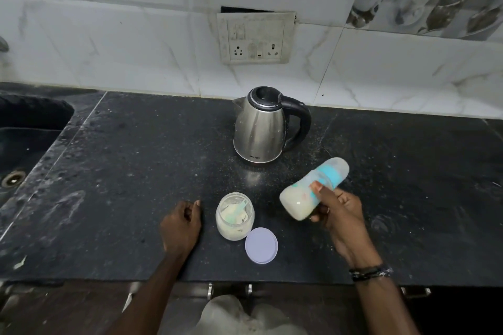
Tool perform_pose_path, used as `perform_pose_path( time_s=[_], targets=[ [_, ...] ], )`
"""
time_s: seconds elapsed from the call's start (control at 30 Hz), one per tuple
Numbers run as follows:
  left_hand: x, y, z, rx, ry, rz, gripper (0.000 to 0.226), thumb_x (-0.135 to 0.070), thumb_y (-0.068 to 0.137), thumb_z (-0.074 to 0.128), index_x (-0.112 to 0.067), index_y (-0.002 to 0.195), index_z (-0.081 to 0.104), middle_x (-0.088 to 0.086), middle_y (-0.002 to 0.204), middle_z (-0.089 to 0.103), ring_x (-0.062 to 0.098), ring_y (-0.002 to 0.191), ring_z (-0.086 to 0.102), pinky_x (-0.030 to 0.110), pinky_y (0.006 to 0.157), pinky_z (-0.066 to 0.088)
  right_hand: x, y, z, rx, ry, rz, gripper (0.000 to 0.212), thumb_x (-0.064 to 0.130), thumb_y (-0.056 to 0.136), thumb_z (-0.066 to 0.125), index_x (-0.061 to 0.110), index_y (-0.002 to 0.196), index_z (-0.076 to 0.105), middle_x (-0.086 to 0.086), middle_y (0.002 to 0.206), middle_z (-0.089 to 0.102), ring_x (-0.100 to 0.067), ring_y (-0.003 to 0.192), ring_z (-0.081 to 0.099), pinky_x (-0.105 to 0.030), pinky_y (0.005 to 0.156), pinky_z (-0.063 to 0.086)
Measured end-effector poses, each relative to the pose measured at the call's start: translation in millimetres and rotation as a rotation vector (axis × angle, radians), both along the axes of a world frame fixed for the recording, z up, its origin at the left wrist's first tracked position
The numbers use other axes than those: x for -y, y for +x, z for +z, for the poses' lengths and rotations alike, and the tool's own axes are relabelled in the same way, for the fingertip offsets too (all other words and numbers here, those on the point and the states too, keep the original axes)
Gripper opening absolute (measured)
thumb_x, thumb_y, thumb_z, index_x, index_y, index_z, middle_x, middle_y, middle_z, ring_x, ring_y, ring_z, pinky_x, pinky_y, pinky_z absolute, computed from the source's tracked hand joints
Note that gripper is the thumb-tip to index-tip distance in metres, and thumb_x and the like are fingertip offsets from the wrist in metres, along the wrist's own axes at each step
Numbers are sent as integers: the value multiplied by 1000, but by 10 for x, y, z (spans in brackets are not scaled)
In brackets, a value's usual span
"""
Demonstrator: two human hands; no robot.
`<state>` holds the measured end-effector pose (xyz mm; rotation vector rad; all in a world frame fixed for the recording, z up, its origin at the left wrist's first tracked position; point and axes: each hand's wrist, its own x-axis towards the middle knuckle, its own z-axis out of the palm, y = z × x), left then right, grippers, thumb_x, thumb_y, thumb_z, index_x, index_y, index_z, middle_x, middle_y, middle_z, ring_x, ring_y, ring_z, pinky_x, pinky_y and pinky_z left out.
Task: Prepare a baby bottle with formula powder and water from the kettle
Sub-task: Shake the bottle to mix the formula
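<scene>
- One baby bottle (pixel 313 190), held off the counter (pixel 136 171) in the right hand (pixel 337 212); the grip is wrapped around its middle, thumb on top. The bottle is tilted, its milky lower end toward the front edge and its capped end angled up toward the back right. A turquoise collar sits under a clear cap; the pale liquid fills the lower part. Small printing on its side is too blurred to read.
- One electric kettle (pixel 261 128), steel with a black lid and black handle, standing upright near the back edge, about mid-counter, handle to the right. Its base bears the word "MILTON".
- One open jar (pixel 235 216) of pale formula powder near the front edge, between the two hands. One turquoise scoop (pixel 239 208) lies inside it, resting in the powder.
- One round lilac lid (pixel 261 245) lying flat on the counter, just beside the jar at its front right.
- The left hand (pixel 181 226) rests on the counter left of the jar, fingers curled in loosely, grasping nothing.
- One dark band (pixel 370 272) circles the right wrist.
- One switch panel (pixel 255 38) on the tiled wall behind the kettle, with two sockets visible.
- One dark sink (pixel 24 139) is set into the counter's left end.
</scene>
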<state>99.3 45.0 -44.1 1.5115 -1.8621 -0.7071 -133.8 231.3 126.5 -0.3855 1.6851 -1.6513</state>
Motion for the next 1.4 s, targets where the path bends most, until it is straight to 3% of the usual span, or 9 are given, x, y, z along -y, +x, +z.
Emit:
perform_pose_path(
  time_s=[0.1, 0.5, 0.63, 0.77, 0.87, 1.03, 1.17, 1.3, 1.4],
  targets=[
    [-7, 9, -6, 14, -2, 13, 33, -31, 96, 65, -17, 67, 58, -2, 52, 56, 20, 49, 55, 35, 53, 45, 27, -30, -14, -136, 211, 116, 19, 19, 79, 78, 4, 91, 74, -12, 76, 76, -11, 56, 63, -22, 44, 45],
    [-15, 6, 10, 1, 6, 16, 31, -31, 95, 66, -16, 68, 60, 0, 52, 58, 20, 48, 56, 36, 53, 45, -12, 8, -6, 53, 40, -1, 28, 27, 76, 76, 4, 91, 73, -12, 76, 73, -12, 55, 60, -21, 41, 45],
    [-21, 7, 2, -6, -6, 23, 31, -31, 95, 66, -15, 68, 60, 0, 52, 57, 20, 48, 55, 35, 53, 44, -29, -32, -9, -64, 249, 111, 27, 26, 76, 81, 3, 86, 74, -13, 75, 75, -10, 50, 60, -21, 40, 44],
    [-10, 1, 2, -6, -17, 6, 31, -31, 96, 66, -16, 68, 61, 0, 52, 57, 20, 48, 55, 34, 52, 43, -23, 8, 0, 100, 67, 7, 34, 31, 70, 83, 5, 89, 74, -13, 77, 74, -12, 52, 60, -20, 38, 44],
    [2, 16, -33, 0, -6, 21, 33, -36, 96, 63, -16, 70, 60, 0, 53, 59, 23, 50, 58, 37, 53, 47, -2, -30, 15, -22, 211, 24, 29, 27, 76, 80, 0, 87, 73, -14, 73, 73, -10, 48, 59, -21, 38, 42],
    [-8, 14, -19, 11, 1, 12, 33, -34, 95, 65, -15, 69, 60, 0, 53, 59, 24, 51, 59, 37, 54, 48, -23, 11, 25, 101, 36, -18, 27, 27, 76, 79, 4, 90, 73, -13, 76, 73, -11, 52, 59, -20, 38, 41],
    [1, 29, -36, 15, 4, 11, 34, -36, 96, 64, -17, 69, 58, -2, 53, 58, 22, 51, 58, 37, 54, 48, -37, 1, 2, -88, 194, 117, 23, 25, 75, 81, 7, 87, 75, -10, 76, 76, -11, 54, 61, -20, 40, 40],
    [-10, 5, -3, 6, 11, 13, 32, -34, 96, 64, -16, 69, 60, -1, 53, 58, 23, 51, 58, 36, 54, 47, -24, 47, -29, 127, -38, -25, 33, 33, 71, 81, 7, 89, 73, -9, 76, 74, -10, 55, 61, -19, 41, 43],
    [-12, 6, 5, 23, 0, 22, 31, -33, 95, 65, -15, 70, 61, 1, 54, 59, 25, 53, 59, 35, 55, 44, -19, 25, -20, -57, 116, 55, 20, 23, 79, 77, 8, 91, 74, -10, 78, 76, -14, 60, 62, -20, 44, 44]
  ],
)
